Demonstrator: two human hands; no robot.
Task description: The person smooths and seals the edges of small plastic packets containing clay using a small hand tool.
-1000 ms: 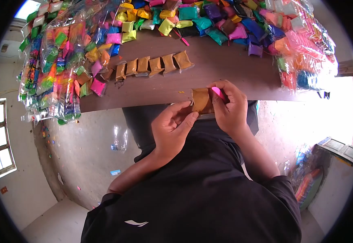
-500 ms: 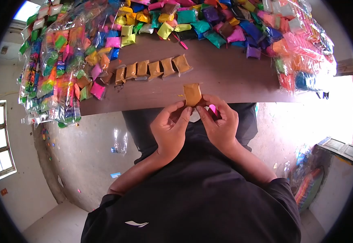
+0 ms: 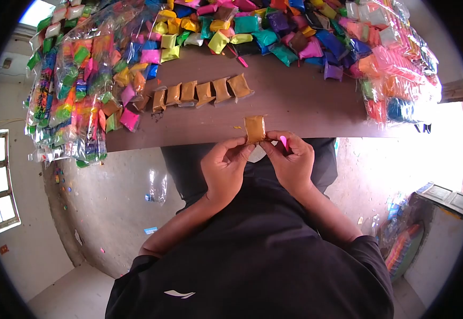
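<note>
At the table's near edge, a small ochre-brown packet (image 3: 255, 129) in clear wrap stands nearly upright. My left hand (image 3: 225, 169) pinches its lower left corner between thumb and fingers. On the other side, my right hand (image 3: 293, 162) pinches the lower right corner. A slim bright pink piece (image 3: 284, 142) pokes out between the right hand's fingers; the rest of it is hidden. Beyond the hands, several similar brown packets (image 3: 204, 93) lie side by side in a slightly slanting row.
Many colourful packets (image 3: 247, 23) are heaped along the back of the brown table (image 3: 306, 106). Clear bags of packets stand on the left (image 3: 66, 95) and right (image 3: 396, 69). A pink stick (image 3: 242, 61) lies near the heap. Plastic wrap (image 3: 157, 186) is on the floor.
The held packet has shifted slightly down and to the right in view, and it appears turned a little. Both hands keep their pinch; the row of packets is unchanged.
</note>
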